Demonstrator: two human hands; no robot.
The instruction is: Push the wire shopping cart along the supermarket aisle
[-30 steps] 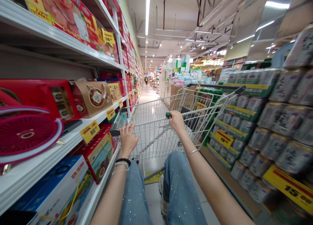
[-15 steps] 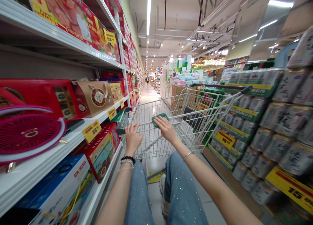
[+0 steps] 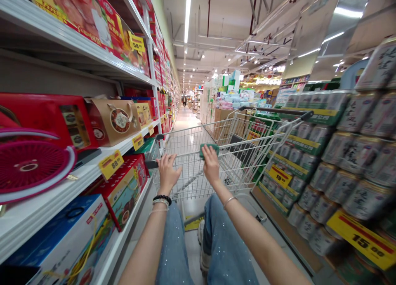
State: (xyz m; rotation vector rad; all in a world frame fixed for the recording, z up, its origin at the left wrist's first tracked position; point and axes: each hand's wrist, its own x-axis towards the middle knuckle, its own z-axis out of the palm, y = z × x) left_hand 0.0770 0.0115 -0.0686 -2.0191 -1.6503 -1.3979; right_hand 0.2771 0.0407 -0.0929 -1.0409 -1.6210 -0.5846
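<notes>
- Green plastic grip [image 3: 209, 149] on the pale metal push bar [image 3: 182, 158] of a wire shopping cart [image 3: 185, 138]: the right hand [image 3: 211, 165] lies over it, fingers bent across the top in a light hold.
- The left hand [image 3: 168, 173] curls loosely over the bare bar, just inside its black end cap [image 3: 151, 164].
- The cart's left side runs close to a white shelf edge [image 3: 83, 186], with little room between; its right side stands near the stacked silver cans [image 3: 346, 186].
- Ahead, the pale tiled aisle floor [image 3: 185, 120] runs long and open, with one distant shopper [image 3: 184, 100] on it.
- Counted: two hands, one cart, one round magenta fan [image 3: 27, 165] on the left shelf, and at least six yellow price tags [image 3: 111, 164] across both sides.
</notes>
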